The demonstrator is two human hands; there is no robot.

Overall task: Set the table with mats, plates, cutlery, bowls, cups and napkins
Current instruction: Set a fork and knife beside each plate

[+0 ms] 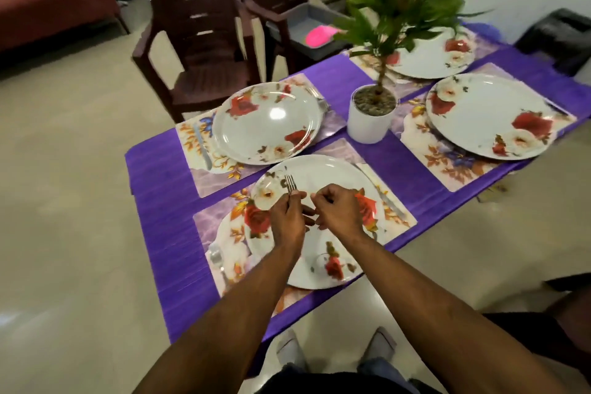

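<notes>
Fingers of left hand (287, 217) curled round a fork (290, 184), tines up and pointing away, poking out above the knuckles. Right hand (335, 211) close beside it, fingers curled, tips toward the left hand; whether they pinch the fork handle or anything else cannot be told. Both hands hover over the near plate (319, 169), white with red roses.

Near plate sits on a floral mat (211, 224). Knife (388, 198) lies on that mat, just right of the plate. Spoon (217, 261) lies on the mat's left side.

Second plate (267, 123) beyond, on its own mat (217, 182), with a knife (203, 147) along its left edge. Third plate (489, 115) to the right on another mat (447, 166). Fourth plate (428, 64) at the far end, partly behind leaves.

Potted plant (371, 118) in a white pot stands between the mats, near table centre. Purple cloth (160, 169) covers the table.

Two dark brown chairs (198, 29) stand off the table's far left side. Grey tray (300, 25) holding something pink on the further chair. Person's shoes (291, 350) visible on the floor below
</notes>
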